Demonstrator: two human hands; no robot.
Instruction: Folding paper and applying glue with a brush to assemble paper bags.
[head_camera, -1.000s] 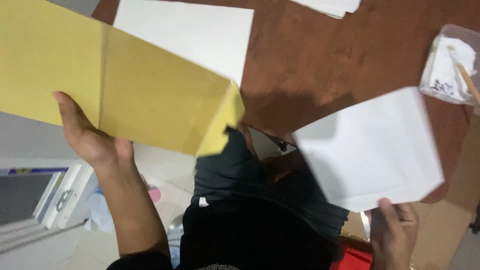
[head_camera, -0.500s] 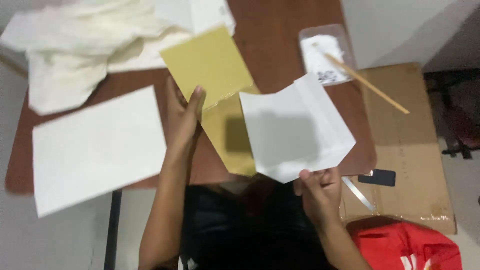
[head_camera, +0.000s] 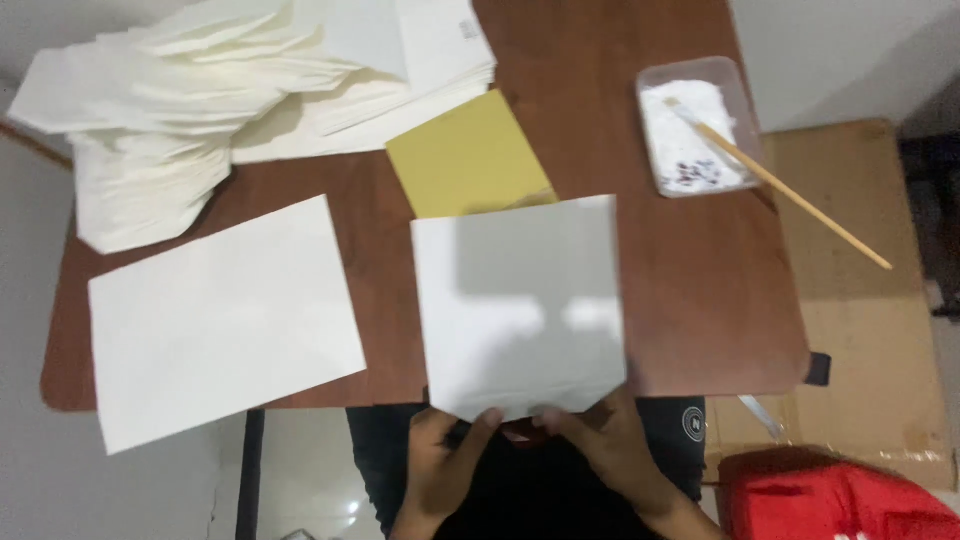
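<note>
A plain home craft corner: a small brown wooden tabletop (head_camera: 680, 300) on a pale tiled floor, heaped with folded white paper (head_camera: 200, 90), a clear tray of white paste (head_camera: 690, 125) with a stick (head_camera: 790, 190), flattened cardboard (head_camera: 870, 330) lying beside

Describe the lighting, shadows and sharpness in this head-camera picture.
Head view: light falls from above, and a soft grey shadow lies across the upper half of the white folded sheet pinched by the left hand and right hand; the brown table shows mild sheen; the picture is slightly soft overall; the white paper stack is nearly washed out.
</note>
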